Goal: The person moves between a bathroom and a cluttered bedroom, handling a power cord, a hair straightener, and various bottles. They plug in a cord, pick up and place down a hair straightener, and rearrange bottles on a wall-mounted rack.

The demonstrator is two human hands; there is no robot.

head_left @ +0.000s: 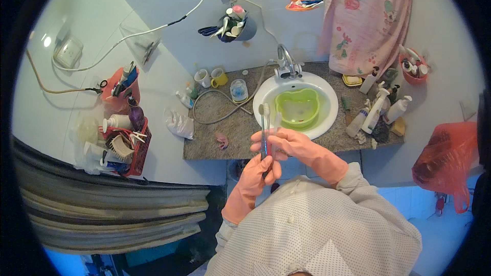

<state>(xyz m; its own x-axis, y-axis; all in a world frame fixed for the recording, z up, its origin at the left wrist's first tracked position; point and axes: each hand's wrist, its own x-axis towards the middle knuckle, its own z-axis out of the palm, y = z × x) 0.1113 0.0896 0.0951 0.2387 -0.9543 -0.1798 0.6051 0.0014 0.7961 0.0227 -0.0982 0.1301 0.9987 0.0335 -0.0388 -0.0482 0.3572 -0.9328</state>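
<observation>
Pink rubber gloves cover both hands, raised in front of the counter's edge. My left hand (255, 172) grips the lower handles of several toothbrushes (264, 130), held with their heads up. One has a dark blue handle, another shows a red part and white bristles. Around their upper handles curl the fingers of my right hand (297, 143), which also pinches a pale, translucent toothbrush (277, 121). Fingers hide parts of the handles. Just beyond sits the white oval washbasin (333, 105), with a green plastic basin (317, 103) of water inside it.
A chrome faucet (285, 59) stands behind the washbasin, with a grey hose (207, 122) looped leftward. Two mugs (211, 78) and a clear cup (239, 91) are at the back left. Pump bottles (378, 111) crowd the right. A red basket (140, 157) holds toiletries.
</observation>
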